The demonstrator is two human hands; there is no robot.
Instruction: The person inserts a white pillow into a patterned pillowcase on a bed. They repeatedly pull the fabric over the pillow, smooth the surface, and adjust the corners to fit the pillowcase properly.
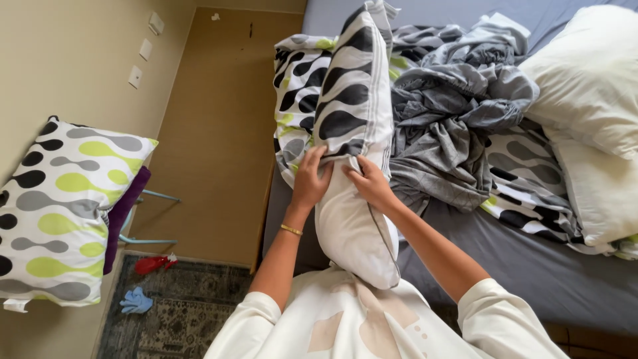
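Observation:
A white pillow [355, 229] stands on end against my chest, its upper half inside a pillowcase [352, 86] patterned with black, grey and green blobs. My left hand [310, 176] grips the pillowcase's open edge on the left side of the pillow. Over on the right side, my right hand [369, 183] pinches the same edge. A thin gold bracelet [291, 230] circles my left wrist.
The bed [531, 266] with a grey sheet holds a crumpled grey sheet [452, 119], a patterned duvet cover [525, 186] and two bare white pillows [588, 80]. At left a covered pillow [63, 206] rests on a chair. A rug [179, 306] with a red and a blue item lies below.

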